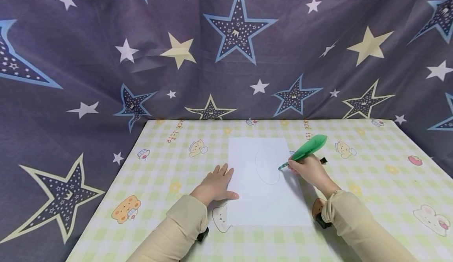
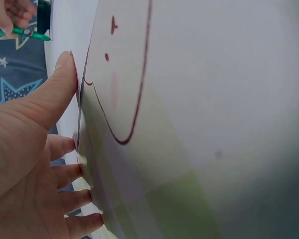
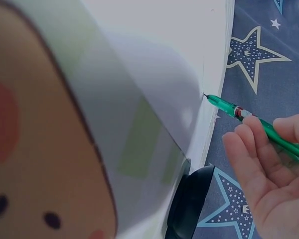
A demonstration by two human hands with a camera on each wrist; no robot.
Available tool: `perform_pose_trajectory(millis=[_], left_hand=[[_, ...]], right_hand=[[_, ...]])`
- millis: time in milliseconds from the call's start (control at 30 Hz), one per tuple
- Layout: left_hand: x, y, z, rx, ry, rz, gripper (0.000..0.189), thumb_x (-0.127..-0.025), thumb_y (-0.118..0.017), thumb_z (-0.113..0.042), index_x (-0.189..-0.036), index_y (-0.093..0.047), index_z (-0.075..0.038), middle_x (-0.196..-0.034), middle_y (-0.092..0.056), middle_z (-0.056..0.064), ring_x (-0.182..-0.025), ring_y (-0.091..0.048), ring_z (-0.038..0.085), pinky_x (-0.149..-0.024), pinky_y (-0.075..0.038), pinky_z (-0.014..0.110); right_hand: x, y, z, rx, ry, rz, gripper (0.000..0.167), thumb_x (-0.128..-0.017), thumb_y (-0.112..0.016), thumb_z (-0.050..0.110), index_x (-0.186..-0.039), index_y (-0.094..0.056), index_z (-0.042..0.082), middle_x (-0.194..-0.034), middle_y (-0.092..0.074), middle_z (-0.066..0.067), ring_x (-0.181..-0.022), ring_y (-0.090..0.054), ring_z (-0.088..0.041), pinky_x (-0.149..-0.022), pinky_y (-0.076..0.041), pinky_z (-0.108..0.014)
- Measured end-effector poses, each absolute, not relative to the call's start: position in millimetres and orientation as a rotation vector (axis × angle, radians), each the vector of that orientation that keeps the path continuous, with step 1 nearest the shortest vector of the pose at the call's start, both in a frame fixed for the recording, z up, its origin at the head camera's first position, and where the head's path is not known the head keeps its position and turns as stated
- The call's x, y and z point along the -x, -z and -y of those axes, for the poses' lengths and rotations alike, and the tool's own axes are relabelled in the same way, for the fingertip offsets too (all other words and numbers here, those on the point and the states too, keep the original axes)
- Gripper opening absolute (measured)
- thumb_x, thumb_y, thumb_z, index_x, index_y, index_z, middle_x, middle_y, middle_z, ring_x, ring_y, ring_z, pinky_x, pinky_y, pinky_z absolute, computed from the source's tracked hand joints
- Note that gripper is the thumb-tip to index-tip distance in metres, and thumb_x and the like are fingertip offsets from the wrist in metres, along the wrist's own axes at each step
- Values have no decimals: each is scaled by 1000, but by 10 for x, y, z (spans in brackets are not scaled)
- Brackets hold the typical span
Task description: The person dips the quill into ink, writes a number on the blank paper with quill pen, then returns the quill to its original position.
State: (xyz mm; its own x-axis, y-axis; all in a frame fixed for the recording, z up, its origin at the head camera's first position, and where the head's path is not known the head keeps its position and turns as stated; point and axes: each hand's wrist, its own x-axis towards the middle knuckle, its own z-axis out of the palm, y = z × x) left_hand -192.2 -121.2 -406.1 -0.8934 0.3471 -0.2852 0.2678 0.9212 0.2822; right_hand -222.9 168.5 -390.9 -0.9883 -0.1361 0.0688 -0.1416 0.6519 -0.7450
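Observation:
A white sheet of paper [image 1: 263,211] lies on the table and bears a thin U-shaped line [image 1: 266,183]. My right hand [image 1: 310,172] pinches a green pen [image 1: 307,148] with a broad leaf-shaped top. The pen is tilted, its tip touching the paper at the right end of the line; the right wrist view also shows the pen [image 3: 224,106] meeting the sheet. At the paper's left edge rests my left hand [image 1: 216,185], fingers spread, thumb on the sheet. The left wrist view shows this hand [image 2: 25,144] with its fingers extended and nothing gripped.
A green-and-white checked tablecloth [image 1: 148,183] with cartoon prints covers the table. Behind it hangs a dark curtain [image 1: 226,77] with stars. A black object [image 3: 189,204] shows beside the right hand in the right wrist view; its kind is unclear.

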Motion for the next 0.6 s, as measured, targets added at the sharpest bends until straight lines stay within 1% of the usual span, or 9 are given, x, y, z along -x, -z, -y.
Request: perform_pose_trajectory(millis=[167,333,600], left_hand=[[1915,4051,1211,-451,-343,-2751,85,-81,-65,-48,-144,-29,-4,-149,-17,18,-135,-13,38,-106,-18,52],[1917,4054,1212,-448,-341,-2752,85,-81,-65,-48,-144,-29,-4,-149,-17,18,-135,-13,38,-106,-18,52],[1930,4081,1214,-448,-341,-2748,85,-81,-64,-48,-145,-28,-5,-150,-16,17,-135,-12,37,-106,-18,51]], right_hand=[[2250,3909,-1668,-244,-1267,2854,24,-92,-57,22,-88,-69,2,-73,-65,-1,-69,-60,-14,-65,-48,-29],[2273,3915,-1659,-271,-1248,2841,23,-92,-56,21,-84,-68,3,-69,-64,0,-66,-58,-13,-64,-46,-29],[2304,3934,-1646,-283,-1236,2827,20,-91,-57,19,-84,-68,3,-69,-64,-2,-64,-57,-14,-61,-45,-30]])
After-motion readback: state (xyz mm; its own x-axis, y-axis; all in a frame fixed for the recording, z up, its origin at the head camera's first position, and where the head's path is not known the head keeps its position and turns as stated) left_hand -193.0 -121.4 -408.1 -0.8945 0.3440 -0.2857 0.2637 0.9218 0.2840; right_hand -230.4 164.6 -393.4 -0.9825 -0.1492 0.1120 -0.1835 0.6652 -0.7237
